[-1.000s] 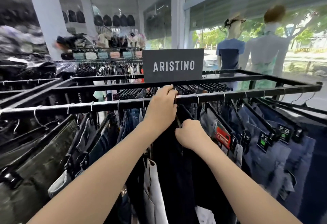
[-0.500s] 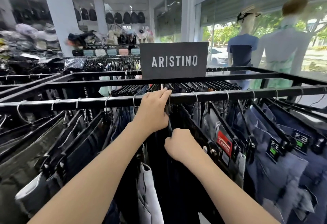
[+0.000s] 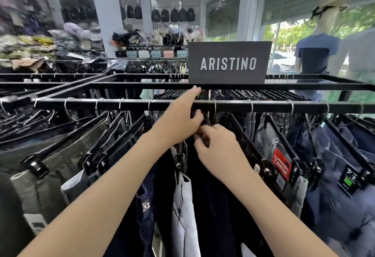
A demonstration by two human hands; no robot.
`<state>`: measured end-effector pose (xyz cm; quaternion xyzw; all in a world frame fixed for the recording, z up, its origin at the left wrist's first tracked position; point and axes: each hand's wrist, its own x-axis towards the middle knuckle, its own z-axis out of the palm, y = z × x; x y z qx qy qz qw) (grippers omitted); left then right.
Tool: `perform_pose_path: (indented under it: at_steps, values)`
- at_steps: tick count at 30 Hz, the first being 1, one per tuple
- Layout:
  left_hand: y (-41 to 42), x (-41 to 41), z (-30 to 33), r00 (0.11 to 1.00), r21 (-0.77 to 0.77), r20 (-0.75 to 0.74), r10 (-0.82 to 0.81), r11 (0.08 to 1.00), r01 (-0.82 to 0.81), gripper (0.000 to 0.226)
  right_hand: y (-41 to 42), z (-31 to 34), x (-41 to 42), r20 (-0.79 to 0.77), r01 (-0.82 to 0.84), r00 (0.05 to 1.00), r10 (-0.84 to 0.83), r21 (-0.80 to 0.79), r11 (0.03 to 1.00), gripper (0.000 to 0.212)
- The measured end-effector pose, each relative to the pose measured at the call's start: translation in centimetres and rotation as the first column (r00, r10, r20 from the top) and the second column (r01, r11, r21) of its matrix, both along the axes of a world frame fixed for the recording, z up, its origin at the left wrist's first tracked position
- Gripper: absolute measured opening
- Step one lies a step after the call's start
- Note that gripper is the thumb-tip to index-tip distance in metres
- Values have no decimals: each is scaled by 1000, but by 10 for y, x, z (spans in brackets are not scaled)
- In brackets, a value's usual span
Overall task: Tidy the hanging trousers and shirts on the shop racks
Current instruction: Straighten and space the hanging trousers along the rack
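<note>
Two racks at least: the front rail (image 3: 263,105) runs full width, a second rail (image 3: 304,87) sits behind it carrying the ARISTINO sign (image 3: 229,62). Trousers hang off both on black clip hangers, fanned out left and right of centre.

Progress, as a judgement: early to mid. The olive trousers (image 3: 50,167) and the jeans on the right (image 3: 334,155) hang in fairly even spacing, but the dark trousers (image 3: 213,185) at centre are bunched tight, and that's the spot being worked. No shirts handled in this view (the far racks are too blurred to assess). Most of the shop looks untouched.

Counts: roughly ten wire hooks visible on the front rail, one sign, two mannequins (image 3: 316,53) at the window, one red tag (image 3: 282,164), one green tag (image 3: 348,181). Trouser count not exact because of overlap.

Left hand (image 3: 180,120): fingers extended up past the front rail, tips near the rear one, thumb side pressed against the hangers under the rail. Not curled round anything I can see.

Right hand (image 3: 217,145): fingers curled in, pinching the top of a dark hanger (image 3: 207,119) just below the rail, touching the left hand.
</note>
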<state>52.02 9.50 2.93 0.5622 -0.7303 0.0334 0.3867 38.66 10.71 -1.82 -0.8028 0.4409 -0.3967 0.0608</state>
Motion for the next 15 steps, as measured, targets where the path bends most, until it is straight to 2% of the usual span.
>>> perform_pose_path:
  at_steps: [2, 3, 5, 6, 7, 9, 11, 15]
  values:
    - [25, 24, -9, 985, -95, -100, 141, 984, -150, 39, 9, -1, 12, -27, -112, 993, 112, -9, 994, 24]
    - [37, 37, -15, 969, -36, -93, 231, 971, -235, 35, 12, -2, 18, -81, -148, 985, 150, 24, 989, 27]
    - [55, 59, -29, 927, 262, 62, 369, 890, -372, 44, 14, 0, 27, -175, -167, 966, 190, 137, 976, 31]
    - [60, 69, -36, 918, 401, 157, 365, 826, -397, 50, 13, 1, 29, -211, -159, 957, 198, 188, 969, 33]
    - [64, 77, -44, 922, 500, 199, 332, 775, -387, 52, 12, 2, 30, -246, -139, 950, 194, 223, 965, 37]
    - [68, 85, -53, 948, 599, 138, 286, 739, -310, 49, 10, 1, 25, -276, -89, 947, 162, 257, 962, 40]
    - [70, 95, -58, 951, 607, 54, 306, 746, -274, 49, 8, 0, 19, -244, -59, 961, 126, 266, 962, 37]
    - [66, 97, -64, 956, 563, 25, 291, 787, -254, 52, 8, 0, 15, -232, 25, 972, 41, 273, 962, 27]
